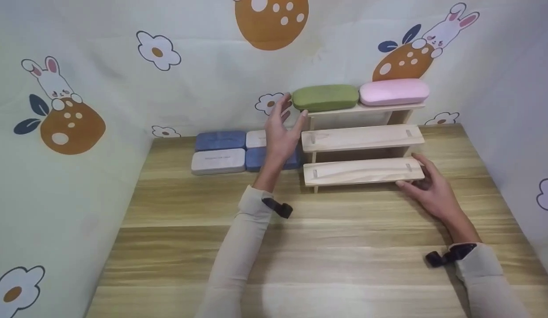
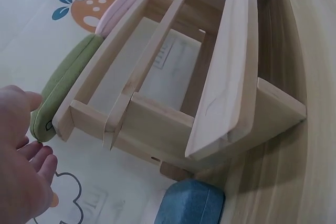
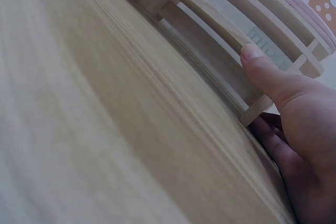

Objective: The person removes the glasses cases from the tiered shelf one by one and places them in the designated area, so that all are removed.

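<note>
A three-tier wooden display rack (image 1: 362,172) stands on the table, its steps rising toward the back. On its top tier lie a green glasses case (image 1: 325,97) and, to the right, a pink glasses case (image 1: 394,92). My left hand (image 1: 283,134) is at the left end of the green case, thumb and fingers spread apart, with nothing gripped; the left wrist view shows the fingertips right by the case's end. With my right hand (image 1: 433,190) I hold the right end of the lowest tier, thumb on its front edge (image 3: 252,53) and fingers behind the end support.
Left of the rack lie flat cases in two rows: a blue case (image 1: 221,140) and a grey case (image 1: 218,160), with a pale case (image 1: 256,138) and another blue case (image 1: 256,160) partly behind my left arm. A patterned cloth wall (image 1: 203,88) rises behind the table (image 1: 168,247).
</note>
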A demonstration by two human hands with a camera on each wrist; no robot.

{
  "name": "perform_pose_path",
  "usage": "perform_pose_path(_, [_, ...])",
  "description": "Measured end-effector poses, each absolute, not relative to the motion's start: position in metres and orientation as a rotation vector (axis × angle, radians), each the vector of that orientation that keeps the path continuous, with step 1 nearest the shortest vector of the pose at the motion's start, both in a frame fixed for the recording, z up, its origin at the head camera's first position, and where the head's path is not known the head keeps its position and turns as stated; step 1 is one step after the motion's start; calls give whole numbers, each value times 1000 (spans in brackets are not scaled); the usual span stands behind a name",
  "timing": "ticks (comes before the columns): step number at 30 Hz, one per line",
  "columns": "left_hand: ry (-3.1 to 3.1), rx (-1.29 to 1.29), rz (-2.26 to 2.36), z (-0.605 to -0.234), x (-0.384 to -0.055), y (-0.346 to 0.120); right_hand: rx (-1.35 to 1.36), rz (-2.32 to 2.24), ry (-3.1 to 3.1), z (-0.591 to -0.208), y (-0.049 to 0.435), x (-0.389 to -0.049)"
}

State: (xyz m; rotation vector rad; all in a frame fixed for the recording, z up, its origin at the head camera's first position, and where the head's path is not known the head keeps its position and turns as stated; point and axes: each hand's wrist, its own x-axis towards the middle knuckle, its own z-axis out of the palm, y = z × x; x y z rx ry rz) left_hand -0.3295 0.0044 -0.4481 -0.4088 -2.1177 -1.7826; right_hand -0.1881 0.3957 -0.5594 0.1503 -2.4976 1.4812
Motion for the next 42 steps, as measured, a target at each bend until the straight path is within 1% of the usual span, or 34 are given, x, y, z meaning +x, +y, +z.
perform_pose_path(15, [-2112,-355,-1766,-451,-337,13,158,1497,-2485,-561,395,-189])
perform_pose_path(20, [-2068,-347,-1822,-452,-337,14,157,1499,-2492,-561,395,-189])
perform_pose_path(42, [-1839,-454,-2057,-460,-329,4,144,1492,-2492,-560,394,-188])
